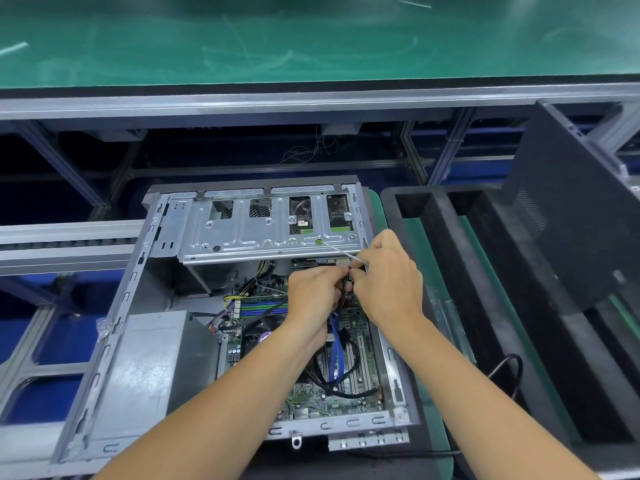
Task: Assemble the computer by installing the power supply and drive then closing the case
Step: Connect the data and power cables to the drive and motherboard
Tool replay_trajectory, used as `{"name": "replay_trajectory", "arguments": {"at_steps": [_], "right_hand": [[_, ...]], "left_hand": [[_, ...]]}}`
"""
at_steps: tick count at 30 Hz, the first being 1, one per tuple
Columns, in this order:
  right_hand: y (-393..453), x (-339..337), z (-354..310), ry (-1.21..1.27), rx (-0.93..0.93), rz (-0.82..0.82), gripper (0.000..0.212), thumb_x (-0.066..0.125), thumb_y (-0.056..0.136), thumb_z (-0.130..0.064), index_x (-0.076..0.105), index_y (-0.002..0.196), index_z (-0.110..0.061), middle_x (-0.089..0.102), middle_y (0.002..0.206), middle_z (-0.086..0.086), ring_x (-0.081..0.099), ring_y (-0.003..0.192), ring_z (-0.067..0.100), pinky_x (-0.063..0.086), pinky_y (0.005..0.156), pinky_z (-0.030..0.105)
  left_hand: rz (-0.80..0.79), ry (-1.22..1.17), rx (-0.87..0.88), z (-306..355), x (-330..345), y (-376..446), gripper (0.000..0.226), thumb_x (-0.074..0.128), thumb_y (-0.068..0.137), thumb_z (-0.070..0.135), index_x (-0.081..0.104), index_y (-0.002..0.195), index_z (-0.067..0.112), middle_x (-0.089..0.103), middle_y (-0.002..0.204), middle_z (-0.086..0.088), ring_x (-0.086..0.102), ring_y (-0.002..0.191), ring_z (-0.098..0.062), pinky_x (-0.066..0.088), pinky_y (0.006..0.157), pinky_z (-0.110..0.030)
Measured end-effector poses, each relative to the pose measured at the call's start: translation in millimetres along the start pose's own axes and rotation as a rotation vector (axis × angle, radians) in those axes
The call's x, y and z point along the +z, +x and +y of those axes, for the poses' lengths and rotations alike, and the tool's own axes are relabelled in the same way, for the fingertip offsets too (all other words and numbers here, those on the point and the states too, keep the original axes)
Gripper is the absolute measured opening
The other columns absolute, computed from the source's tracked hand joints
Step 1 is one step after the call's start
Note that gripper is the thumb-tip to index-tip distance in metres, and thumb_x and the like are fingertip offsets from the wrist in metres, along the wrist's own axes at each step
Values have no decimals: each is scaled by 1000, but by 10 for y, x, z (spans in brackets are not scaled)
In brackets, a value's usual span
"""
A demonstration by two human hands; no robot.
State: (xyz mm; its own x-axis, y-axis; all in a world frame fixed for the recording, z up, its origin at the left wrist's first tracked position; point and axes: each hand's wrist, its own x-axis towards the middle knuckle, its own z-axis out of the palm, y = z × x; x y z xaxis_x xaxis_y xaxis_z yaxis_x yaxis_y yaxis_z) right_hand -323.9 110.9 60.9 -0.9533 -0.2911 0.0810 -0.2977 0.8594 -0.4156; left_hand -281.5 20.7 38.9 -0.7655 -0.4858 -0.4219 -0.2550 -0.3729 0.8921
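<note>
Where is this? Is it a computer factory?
Probably a factory assembly line: a long green belt runs on a metal frame, an opened computer case lies at the workstation, and black foam trays sit beside it.

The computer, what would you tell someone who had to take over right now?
Left hand and right hand: fingers of both pinch thin cables just below the drive cage, over the motherboard.
Power supply already sits in the open case, near left.
A drive shows through the cage openings, far right.
Side panel leans upright to the right, not fitted.
Left: finish the cabling, then close the case.
</note>
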Motion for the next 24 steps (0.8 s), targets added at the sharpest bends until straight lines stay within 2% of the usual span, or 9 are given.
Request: {"name": "replay_trajectory", "arguments": {"at_steps": [2, 7, 11, 15, 17, 19, 22, 24], "right_hand": [[0, -5, -8, -16, -11, -1, 15, 64, 89, -17, 63, 76, -12, 37, 93, -2, 41, 62, 22, 20, 47, 27], [-4, -5, -34, -45, -41, -15, 12, 65, 87, -16, 60, 77, -11, 37, 95, -2, 45, 63, 25, 28, 54, 30], [49, 10, -37, -39, -75, -22, 22, 65, 86, -12, 49, 71, -12, 38, 94, 0, 47, 63, 26, 31, 54, 31], [53, 41, -16, 8, -72, 6, 13, 65, 83, -8, 54, 80, -14, 35, 94, -5, 38, 56, 18, 19, 46, 26], [60, 49, -15, 17, -70, 17, 10, 66, 82, -7, 58, 85, -13, 36, 94, -4, 40, 59, 22, 19, 46, 26], [57, 43, -9, 28, -80, 19, 8, 67, 82, -9, 61, 86, -11, 37, 94, -4, 42, 61, 23, 23, 49, 28], [40, 33, 0, 61, -67, 31, 8, 68, 81, -12, 61, 86, -13, 39, 96, -4, 44, 60, 21, 27, 51, 28], [24, 34, 7, 131, -60, 52, 7, 65, 79, -12, 62, 84, -14, 41, 95, -5, 47, 63, 23, 33, 55, 30]], "left_hand": [[-7, -19, -17, 6, -9, 5, 24, 62, 86, 4, 71, 64, 8, 43, 42, 5, 28, 39, -7, 20, 36, -16], [20, -55, -76, 17, -1, 25, 12, 64, 87, 6, 70, 79, -2, 46, 54, -1, 32, 40, -7, 24, 37, -16], [81, -102, -110, 15, 46, 44, 13, 64, 87, 4, 67, 75, 1, 44, 47, 1, 32, 36, -6, 25, 36, -15], [79, -119, -122, 19, 59, 32, 18, 63, 87, 5, 65, 70, 5, 41, 43, 4, 31, 35, -7, 23, 35, -14], [71, -80, -128, 21, 30, 50, 23, 63, 87, 6, 61, 65, 8, 39, 46, 2, 29, 40, -10, 22, 37, -15], [20, -5, -142, 60, -22, 45, 18, 62, 87, 9, 61, 69, 9, 40, 54, 0, 29, 45, -12, 21, 40, -19], [-80, -45, -223, 145, -75, -25, 15, 47, 84, -2, 56, 77, 8, 46, 62, -2, 32, 49, -12, 22, 48, -23], [-96, -97, -274, 165, -87, -53, 34, 30, 82, -13, 56, 100, 2, 54, 75, -10, 33, 56, -14, 22, 51, -24]]}}
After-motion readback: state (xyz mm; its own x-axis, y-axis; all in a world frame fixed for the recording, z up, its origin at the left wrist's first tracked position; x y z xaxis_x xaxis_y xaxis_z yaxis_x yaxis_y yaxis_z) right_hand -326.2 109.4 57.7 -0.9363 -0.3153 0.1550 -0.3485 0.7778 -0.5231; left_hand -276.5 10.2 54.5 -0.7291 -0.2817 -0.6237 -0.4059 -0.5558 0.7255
